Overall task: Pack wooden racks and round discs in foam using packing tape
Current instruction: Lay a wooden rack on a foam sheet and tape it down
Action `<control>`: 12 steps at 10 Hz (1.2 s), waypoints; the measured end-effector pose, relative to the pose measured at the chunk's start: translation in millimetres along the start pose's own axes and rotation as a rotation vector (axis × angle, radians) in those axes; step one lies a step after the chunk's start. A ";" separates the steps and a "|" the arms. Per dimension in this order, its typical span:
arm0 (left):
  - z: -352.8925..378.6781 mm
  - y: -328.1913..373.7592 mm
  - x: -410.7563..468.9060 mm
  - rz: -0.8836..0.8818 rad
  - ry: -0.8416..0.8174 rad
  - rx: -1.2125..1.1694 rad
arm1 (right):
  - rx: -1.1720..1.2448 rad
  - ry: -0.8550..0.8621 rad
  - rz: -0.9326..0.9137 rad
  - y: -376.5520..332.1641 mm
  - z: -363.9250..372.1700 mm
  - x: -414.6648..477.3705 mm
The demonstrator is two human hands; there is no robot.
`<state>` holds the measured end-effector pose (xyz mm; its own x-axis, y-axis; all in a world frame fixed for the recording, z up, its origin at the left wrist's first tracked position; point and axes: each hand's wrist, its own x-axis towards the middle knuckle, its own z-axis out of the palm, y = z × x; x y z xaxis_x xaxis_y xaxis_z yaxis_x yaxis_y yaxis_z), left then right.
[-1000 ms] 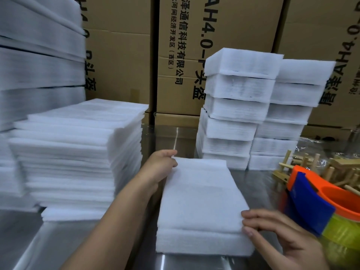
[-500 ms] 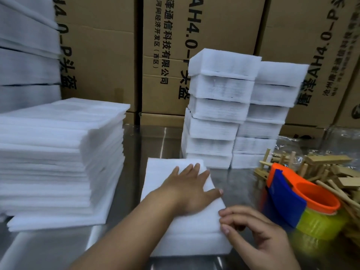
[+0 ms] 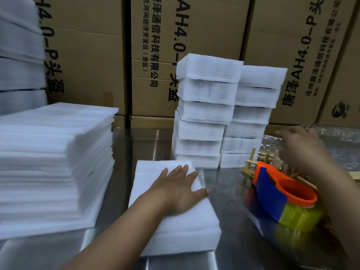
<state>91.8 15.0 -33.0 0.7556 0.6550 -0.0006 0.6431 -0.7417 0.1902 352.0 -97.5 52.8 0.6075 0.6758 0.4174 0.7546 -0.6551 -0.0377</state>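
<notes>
Just left of the tape dispenser, the foam pad lies flat, its long axis running away from the person. The left hand presses it, fingers straight. Beyond the dispenser the right hand hovers over the wooden racks, too blurred to read. This seems to be the fetching step; the next move calls for grasping one rack.

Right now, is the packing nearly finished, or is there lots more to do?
Some is done: two stacks of wrapped foam packs stand at the back. In hand: the left hand presses flat on a foam piece, and the blurred right hand hovers over the loose wooden racks. Left to do: those racks are unwrapped, the tape dispenser sits unused, and many foam sheets wait.
</notes>
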 end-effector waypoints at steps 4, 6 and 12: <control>-1.5 0.7 -1.5 -0.004 -0.003 -0.019 | -0.167 -0.173 0.019 28.0 38.8 24.6; -2.3 0.4 -1.4 0.000 -0.014 -0.026 | -0.070 0.095 0.145 30.4 7.2 27.2; -25.1 -35.5 3.8 -0.248 0.426 -1.581 | 1.760 0.097 -0.298 -123.7 53.4 -140.0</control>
<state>68.7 47.4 -15.1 0.4032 0.9149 0.0191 -0.2203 0.0768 0.9724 186.8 -93.1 -49.4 0.4482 0.6293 0.6349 0.2141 0.6141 -0.7597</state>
